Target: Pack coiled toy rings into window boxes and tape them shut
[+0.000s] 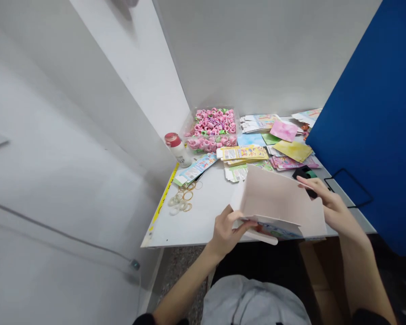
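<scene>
Over the front edge of the table I hold a partly unfolded cardboard box (274, 194), its plain pale inside facing up and a colourful print showing on its near outer side. My left hand (227, 229) is closed on the box's left end, thumb along the near printed wall. At the right end, my right hand (328, 201) grips the far right edge, with fingers on the upper rim. Part of the right hand is hidden behind a side flap. Just beyond the box lie flat yellow printed cartons (245, 153) and green ones (236, 173).
A clear bin (237, 119) of pink and green rings stands at the back left, beside a red-capped bottle (177, 146). Rubber bands (187, 195) lie at the left. Coloured cards (292, 150) and a dark object (304, 172) are at the right, near the blue partition (375, 135).
</scene>
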Tool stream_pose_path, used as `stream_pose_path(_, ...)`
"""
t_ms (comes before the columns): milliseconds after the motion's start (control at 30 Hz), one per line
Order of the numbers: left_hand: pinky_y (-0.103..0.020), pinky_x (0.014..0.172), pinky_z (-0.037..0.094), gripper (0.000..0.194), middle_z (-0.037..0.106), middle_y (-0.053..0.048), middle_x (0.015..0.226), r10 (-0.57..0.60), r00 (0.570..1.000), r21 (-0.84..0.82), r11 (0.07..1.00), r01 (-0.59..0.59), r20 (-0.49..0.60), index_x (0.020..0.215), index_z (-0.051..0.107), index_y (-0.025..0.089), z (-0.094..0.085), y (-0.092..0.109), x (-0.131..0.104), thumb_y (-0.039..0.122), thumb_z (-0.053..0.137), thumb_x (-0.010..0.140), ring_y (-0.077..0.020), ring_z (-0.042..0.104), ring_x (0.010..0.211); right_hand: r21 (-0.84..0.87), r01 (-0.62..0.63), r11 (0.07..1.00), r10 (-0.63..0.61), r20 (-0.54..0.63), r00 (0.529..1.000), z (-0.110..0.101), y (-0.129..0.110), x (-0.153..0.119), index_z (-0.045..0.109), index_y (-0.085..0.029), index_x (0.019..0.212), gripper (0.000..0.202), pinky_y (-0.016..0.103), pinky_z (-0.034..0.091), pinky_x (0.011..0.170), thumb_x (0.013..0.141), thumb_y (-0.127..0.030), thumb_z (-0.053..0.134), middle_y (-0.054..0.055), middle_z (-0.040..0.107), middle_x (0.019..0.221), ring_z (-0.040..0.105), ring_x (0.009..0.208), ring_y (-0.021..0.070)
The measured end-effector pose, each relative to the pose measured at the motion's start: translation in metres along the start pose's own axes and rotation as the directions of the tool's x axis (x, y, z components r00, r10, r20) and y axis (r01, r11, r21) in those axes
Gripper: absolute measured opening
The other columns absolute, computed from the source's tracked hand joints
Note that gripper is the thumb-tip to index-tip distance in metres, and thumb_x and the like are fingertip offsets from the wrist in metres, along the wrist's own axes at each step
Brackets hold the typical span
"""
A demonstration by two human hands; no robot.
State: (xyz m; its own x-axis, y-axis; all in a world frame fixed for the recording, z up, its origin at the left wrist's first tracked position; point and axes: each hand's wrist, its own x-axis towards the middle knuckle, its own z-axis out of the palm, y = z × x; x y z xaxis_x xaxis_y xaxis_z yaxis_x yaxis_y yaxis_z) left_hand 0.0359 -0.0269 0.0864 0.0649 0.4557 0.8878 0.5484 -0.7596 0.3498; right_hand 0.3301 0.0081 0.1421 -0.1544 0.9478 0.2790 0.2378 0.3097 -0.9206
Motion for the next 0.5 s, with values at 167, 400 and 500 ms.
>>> stream_pose_path(167, -0.024, 0.062, 0.055, 0.024, 0.066, -0.002, 0.086, -0.04, 0.999, 0.009, 0.999, 0.04, 0.003, 0.104, 0.056, 0.021, 0.0, 0.002, -0.001, 0.032, 0.072, 0.092, -0.0144, 0.069, 0.076, 0.279, -0.084, 0.957, 0.131, -0.153, 0.98, 0.008, 0.004, 0.001, 0.075, -0.034, 0.118, 0.03, 0.034, 0.06, 0.079, 0.089, -0.037, 0.067, 0.001, 0.06, 0.087, 0.064, 0.086, 0.0184)
stream_pose_path(400, -0.027, 0.07, 0.058, 0.024, 0.068, -0.007, 0.102, -0.014, 0.999, 0.01, 1.0, 0.013, 0.044, 0.108, 0.052, 0.022, 0.002, 0.002, -0.003, 0.032, 0.068, 0.094, -0.0168, 0.07, 0.091, 0.209, 0.036, 0.977, 0.026, -0.287, 0.957, 0.021, 0.005, 0.034, 0.057, -0.037, 0.137, 0.047, 0.045, 0.058, 0.095, 0.092, -0.049, 0.063, 0.005, 0.064, 0.12, 0.068, 0.107, 0.0231)
stream_pose_path(500, -0.025, 0.069, 0.056, 0.023, 0.066, -0.004, 0.096, -0.041, 0.998, -0.024, 0.999, 0.042, 0.045, 0.107, 0.054, 0.021, 0.004, 0.002, -0.002, 0.032, 0.069, 0.094, -0.0153, 0.068, 0.085, 0.276, 0.016, 0.961, -0.013, -0.012, 1.0, 0.025, -0.001, 0.035, 0.067, -0.033, 0.127, 0.052, 0.048, 0.058, 0.093, 0.097, -0.068, 0.041, 0.008, 0.069, 0.118, 0.069, 0.11, 0.0279)
